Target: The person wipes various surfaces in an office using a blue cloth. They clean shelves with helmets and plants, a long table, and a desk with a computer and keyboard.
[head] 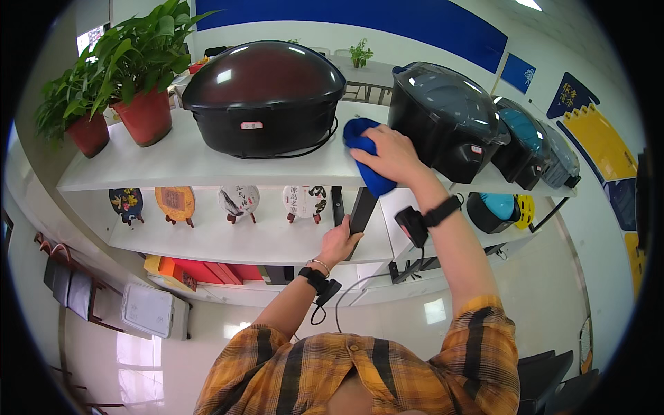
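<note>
My right hand (392, 154) presses a blue cloth (383, 180) onto the white top shelf (306, 175). Part of the cloth hangs over the front edge. To its left sits a large black tub with a glossy dark red domed lid (264, 75), a black cord curving by its base. On the other side, close to my fingers, stands a black tub with a clear smoky lid (446, 101). Below the top shelf, my left hand (338, 244) is closed around a dark upright shelf post (364, 207); some of its fingers are hidden behind it.
Two potted leafy plants (142, 116) occupy the shelf's left end. More lidded units (524, 140) line the right. Round decorated discs on wooden stands (238, 201) fill the middle shelf. Lower down are red boxes (207, 271). A grey lidded bin (155, 311) and chairs (72, 290) stand left.
</note>
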The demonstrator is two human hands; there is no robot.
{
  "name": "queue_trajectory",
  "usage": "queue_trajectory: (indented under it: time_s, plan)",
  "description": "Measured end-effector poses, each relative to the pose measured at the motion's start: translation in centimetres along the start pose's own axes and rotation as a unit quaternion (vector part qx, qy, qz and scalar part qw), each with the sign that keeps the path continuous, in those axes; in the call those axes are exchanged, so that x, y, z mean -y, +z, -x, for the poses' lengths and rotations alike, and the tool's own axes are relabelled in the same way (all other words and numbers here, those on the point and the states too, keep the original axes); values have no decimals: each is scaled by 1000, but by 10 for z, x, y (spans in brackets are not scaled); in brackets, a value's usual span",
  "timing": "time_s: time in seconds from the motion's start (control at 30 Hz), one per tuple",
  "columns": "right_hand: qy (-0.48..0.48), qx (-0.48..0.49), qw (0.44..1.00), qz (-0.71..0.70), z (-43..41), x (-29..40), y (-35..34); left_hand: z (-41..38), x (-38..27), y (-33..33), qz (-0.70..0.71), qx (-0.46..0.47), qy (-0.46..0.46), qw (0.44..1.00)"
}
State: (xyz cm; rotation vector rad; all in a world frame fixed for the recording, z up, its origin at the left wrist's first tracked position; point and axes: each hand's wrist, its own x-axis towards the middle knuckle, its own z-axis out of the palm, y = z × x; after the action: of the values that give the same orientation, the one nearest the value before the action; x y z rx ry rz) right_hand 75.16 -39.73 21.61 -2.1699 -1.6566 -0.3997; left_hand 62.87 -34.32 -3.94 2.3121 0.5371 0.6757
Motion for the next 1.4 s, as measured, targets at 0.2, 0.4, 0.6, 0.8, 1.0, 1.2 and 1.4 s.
queue_trajectory:
  time_s: [0.2, 0.4, 0.6, 0.8, 1.0, 1.2, 1.4]
  plan:
    - [-31, -76, 991, -103, 128, 18, -8, -5, 5, 7, 15, -25, 25, 999]
    - [-7, -195, 970, -147, 164, 26, -27, -8, 3, 1, 31, 26, 6, 999]
    - [17, -180, 977, -110, 54, 28, -17, -4, 2, 9, 24, -15, 18, 999]
    - [-57, -105, 992, -40, 16, 84, 17, -6, 10, 15, 25, -20, 32, 999]
    - [-182, -17, 965, -185, 59, 88, -8, -4, 33, 20, 29, -127, 125, 984]
    - [-91, -204, 962, -160, 41, 46, -20, -4, 2, 14, 18, -4, 10, 1000]
    - [-130, -159, 978, -40, 44, 48, 6, 9, 0, -24, -7, 22, -42, 999]
